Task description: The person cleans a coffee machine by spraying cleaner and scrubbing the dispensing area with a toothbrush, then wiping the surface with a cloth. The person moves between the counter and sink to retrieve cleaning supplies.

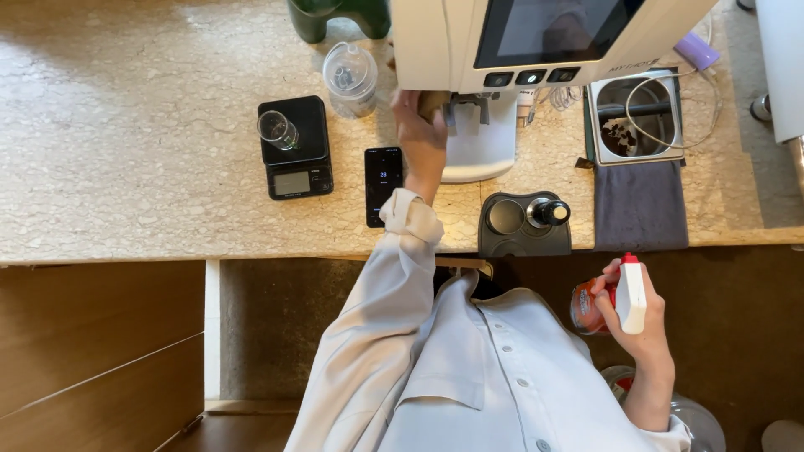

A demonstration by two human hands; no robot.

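From the head camera, looking straight down: the left hand (419, 134) reaches across the pale stone counter (151, 167) and presses a brownish cloth (433, 105) against the lower front of the white machine (469, 50), just beside its metal spout (471, 102); the fingers are curled over the cloth, gripping it; the light sleeve (402, 243) runs back toward the body. The right hand (638, 314) is held low, off the counter edge and well apart from the machine; it is wrapped around a spray bottle (610, 303) with a white trigger head, a red tip and a reddish body, the nozzle pointing up toward the counter. Left of the reaching wrist lies a dark phone (383, 184), and beyond it a black scale (295, 146) carrying a small clear glass (277, 130); a clear lidded cup (351, 77) stands near the machine's left corner; a black tamping mat (523, 224) sits at the counter edge, with a grey towel (639, 205) and a metal knock box (633, 117) to its right.
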